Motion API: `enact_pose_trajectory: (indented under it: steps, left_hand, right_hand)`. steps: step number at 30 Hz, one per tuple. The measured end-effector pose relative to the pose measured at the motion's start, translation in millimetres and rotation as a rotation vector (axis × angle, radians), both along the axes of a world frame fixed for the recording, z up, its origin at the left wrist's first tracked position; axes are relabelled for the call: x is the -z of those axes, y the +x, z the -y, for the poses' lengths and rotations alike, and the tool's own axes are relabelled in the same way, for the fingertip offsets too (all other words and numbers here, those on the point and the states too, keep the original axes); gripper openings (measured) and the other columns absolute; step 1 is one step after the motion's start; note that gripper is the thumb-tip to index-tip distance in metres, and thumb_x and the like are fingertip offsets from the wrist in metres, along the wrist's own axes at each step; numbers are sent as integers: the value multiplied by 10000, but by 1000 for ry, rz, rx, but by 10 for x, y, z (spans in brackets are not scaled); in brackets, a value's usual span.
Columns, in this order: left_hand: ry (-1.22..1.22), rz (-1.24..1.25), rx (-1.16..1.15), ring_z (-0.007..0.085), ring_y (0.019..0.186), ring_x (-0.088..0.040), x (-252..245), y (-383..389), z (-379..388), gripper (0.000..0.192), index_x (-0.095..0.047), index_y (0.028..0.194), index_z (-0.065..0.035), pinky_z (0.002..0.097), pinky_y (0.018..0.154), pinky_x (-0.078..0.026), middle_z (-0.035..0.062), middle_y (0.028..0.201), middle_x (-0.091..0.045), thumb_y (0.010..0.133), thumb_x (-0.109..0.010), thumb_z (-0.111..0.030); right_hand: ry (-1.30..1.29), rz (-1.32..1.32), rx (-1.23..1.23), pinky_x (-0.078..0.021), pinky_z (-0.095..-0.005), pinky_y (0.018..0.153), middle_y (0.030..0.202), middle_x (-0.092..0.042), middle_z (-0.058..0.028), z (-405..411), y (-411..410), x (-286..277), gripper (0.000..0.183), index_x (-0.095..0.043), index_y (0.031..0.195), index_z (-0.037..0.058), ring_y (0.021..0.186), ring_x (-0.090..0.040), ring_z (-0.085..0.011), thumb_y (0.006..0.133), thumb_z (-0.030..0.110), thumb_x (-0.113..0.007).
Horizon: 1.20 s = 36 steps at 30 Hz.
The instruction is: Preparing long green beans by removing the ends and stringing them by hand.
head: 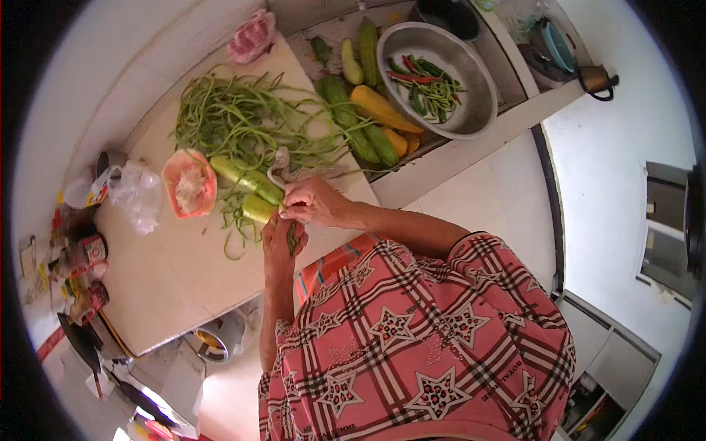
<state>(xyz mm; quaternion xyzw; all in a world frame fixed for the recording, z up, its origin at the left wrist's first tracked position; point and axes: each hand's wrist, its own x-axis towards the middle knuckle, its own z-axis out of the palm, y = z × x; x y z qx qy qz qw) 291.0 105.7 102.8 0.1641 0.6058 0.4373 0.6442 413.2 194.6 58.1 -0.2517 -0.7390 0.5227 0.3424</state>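
Note:
My left hand [281, 237] is closed around a small bunch of green long bean pieces [293, 238] near the counter's front edge. My right hand [317, 204] meets it, thumb and fingers pinching a bean at the top of the left fist. Just beyond both hands, two pale green cucumber-like vegetables [248, 179] lie side by side. Cut bean pieces [236, 212] are scattered left of them. A large heap of long beans [231, 116] spreads behind, some trailing rightward. A grey cloth [280, 168] lies beside my right hand.
On the tiled counter [182, 281] stand a pink bowl of white shreds [190, 184], a clear plastic bag [135, 193] and a pink bag [252, 37]. To the right, a metal basin [480, 110] holds chillies beside green gourds [339, 102] and yellow cucumbers [380, 107]. Jars [94, 248] line the left.

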Motion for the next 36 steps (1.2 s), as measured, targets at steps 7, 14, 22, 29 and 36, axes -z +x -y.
enact_pose_trajectory:
  steps: [7, 14, 22, 29, 36]
  left_hand:
    - [170, 805, -467, 155, 828, -558, 391, -860, 520, 165, -518, 1052, -96, 184, 452, -385, 53, 909, -557, 999, -468, -244]
    - [343, 1005, -559, 153, 947, -549, 95, -919, 622, 174, -511, 1094, -100, 194, 489, -405, 41, 1019, -560, 996, -478, -239]
    - [198, 604, -579, 83, 742, -528, 325, -959, 654, 166, -531, 1057, -116, 200, 488, -359, 8, 934, -580, 987, -505, -264]
    - [163, 316, -595, 64, 640, -506, 205, -837, 592, 156, -569, 1035, -95, 189, 461, -339, 9, 923, -603, 972, -545, -236]
    - [453, -708, -172, 38, 538, -460, 90, -745, 609, 141, -607, 951, -60, 180, 432, -326, 39, 898, -651, 955, -578, -198]
  right_hand:
    - [-629, -71, 72, -409, -257, 487, 674, -598, -58, 220, -481, -559, 247, -675, 880, -22, 555, -541, -104, 872, 225, -679]
    - [-211, 293, -93, -449, -281, 557, 671, -641, -64, 243, -929, -25, 260, -663, 977, -13, 593, -570, -129, 885, 230, -644]
    - [142, 251, -132, -462, -372, 534, 626, -618, -135, 499, -928, -254, 293, -639, 845, 11, 535, -587, -283, 840, 298, -697]
    - [-545, 248, -212, -374, -245, 427, 565, -581, -27, 556, -813, -181, 280, -652, 768, 3, 460, -497, -83, 875, 261, -681]
    - [-1242, 79, -123, -259, -223, 363, 540, -500, 18, 625, -710, -240, 285, -622, 728, 41, 393, -379, -55, 854, 280, -711]
